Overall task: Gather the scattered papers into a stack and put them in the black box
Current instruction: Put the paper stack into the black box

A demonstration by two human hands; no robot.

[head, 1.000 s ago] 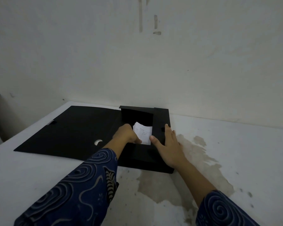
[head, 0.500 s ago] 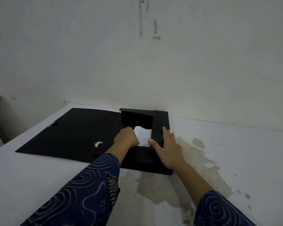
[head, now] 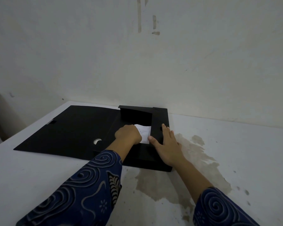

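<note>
The black box (head: pixel 159 118) lies open on the white table, its big lid flap (head: pixel 75 128) spread flat to the left. Inside the box sits a small white stack of papers (head: pixel 145 132) with faint print. My left hand (head: pixel 127 133) is curled over the left edge of the papers, fingers hidden beneath it, seemingly gripping them. My right hand (head: pixel 167 142) lies flat on the right wall of the box, fingers spread, thumb touching the lower right corner of the papers.
The white table (head: pixel 235 152) carries a brownish stain (head: pixel 194 160) right of and in front of the box. A bare wall rises just behind the box. The table's left edge drops off near a brown surface (head: pixel 0 118).
The papers sit lower and deeper in the box than a second ago. My left hand has pushed slightly forward over them. The right hand stays on the box wall.
</note>
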